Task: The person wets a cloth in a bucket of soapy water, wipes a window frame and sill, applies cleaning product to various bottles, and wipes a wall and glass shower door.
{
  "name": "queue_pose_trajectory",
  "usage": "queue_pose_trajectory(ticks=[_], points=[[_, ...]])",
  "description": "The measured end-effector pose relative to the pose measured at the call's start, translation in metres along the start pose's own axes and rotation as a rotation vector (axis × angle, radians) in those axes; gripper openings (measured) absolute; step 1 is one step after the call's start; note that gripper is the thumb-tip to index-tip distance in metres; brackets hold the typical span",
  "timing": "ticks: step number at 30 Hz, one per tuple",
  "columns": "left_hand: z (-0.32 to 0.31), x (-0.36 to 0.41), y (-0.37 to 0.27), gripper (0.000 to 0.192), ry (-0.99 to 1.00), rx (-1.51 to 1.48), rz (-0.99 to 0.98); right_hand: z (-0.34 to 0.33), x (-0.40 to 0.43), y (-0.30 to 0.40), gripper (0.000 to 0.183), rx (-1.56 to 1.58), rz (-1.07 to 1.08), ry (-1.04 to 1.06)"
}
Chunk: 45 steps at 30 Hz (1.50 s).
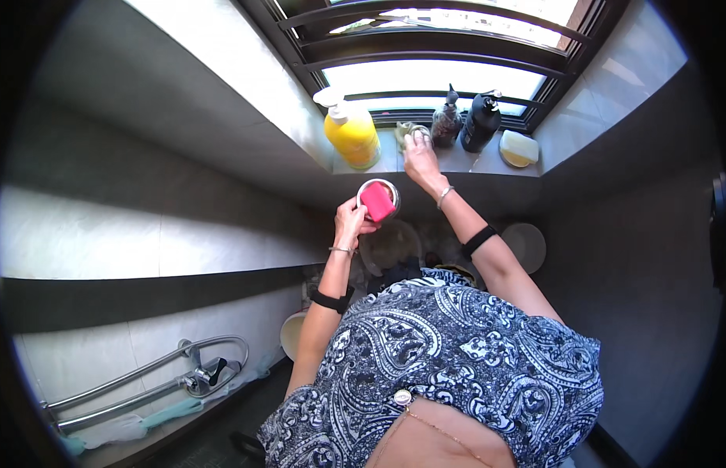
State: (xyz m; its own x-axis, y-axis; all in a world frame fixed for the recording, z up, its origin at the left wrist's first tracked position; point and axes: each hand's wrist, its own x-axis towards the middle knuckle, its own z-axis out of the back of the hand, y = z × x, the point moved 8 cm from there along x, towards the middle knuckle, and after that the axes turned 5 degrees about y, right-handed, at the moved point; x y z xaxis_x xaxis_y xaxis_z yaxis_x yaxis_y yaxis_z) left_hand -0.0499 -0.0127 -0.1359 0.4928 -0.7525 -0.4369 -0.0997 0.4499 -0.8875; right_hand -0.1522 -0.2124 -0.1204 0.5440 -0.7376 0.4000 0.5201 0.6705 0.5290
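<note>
My left hand [352, 221] grips a round container [397, 191] with a pale rim, held just in front of the window sill [390, 153]. A flat pink-red piece [377, 202] lies across its mouth under my thumb; its material is unclear. On the sill, the fingers of my right hand [422, 159] press on a crumpled greenish-grey cloth [407, 131]. To the left of the cloth stands a yellow pump bottle [352, 138] with a white top. Just right of it are a dark clear pump bottle [445, 126] and a black pump bottle [479, 130].
A pale yellow-white block, perhaps soap [519, 148], sits at the sill's right end. Dark bars [433, 57] cross the window. Below are a dim round basin [391, 248] and a white round vessel [523, 248]. A shower mixer with hose [202, 377] is mounted on the left wall.
</note>
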Motion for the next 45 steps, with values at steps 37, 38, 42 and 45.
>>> queue_pose_trajectory(ticks=[37, 38, 42, 45], points=[[0.021, -0.022, 0.020, 0.041, -0.120, 0.004, -0.063, -0.001, 0.082, 0.063, 0.017, -0.284, 0.308, 0.077], [0.022, -0.024, 0.018, 0.042, -0.116, 0.007, -0.068, 0.001, 0.076, 0.070, 0.017, -0.328, 0.327, 0.122], [0.017, -0.017, 0.006, 0.040, -0.135, 0.005, -0.090, -0.019, 0.073, 0.042, 0.017, -0.446, 0.227, 0.031], [0.019, -0.021, 0.006, 0.042, -0.139, -0.007, -0.098, -0.030, 0.077, 0.011, 0.016, -0.330, 0.052, -0.021]])
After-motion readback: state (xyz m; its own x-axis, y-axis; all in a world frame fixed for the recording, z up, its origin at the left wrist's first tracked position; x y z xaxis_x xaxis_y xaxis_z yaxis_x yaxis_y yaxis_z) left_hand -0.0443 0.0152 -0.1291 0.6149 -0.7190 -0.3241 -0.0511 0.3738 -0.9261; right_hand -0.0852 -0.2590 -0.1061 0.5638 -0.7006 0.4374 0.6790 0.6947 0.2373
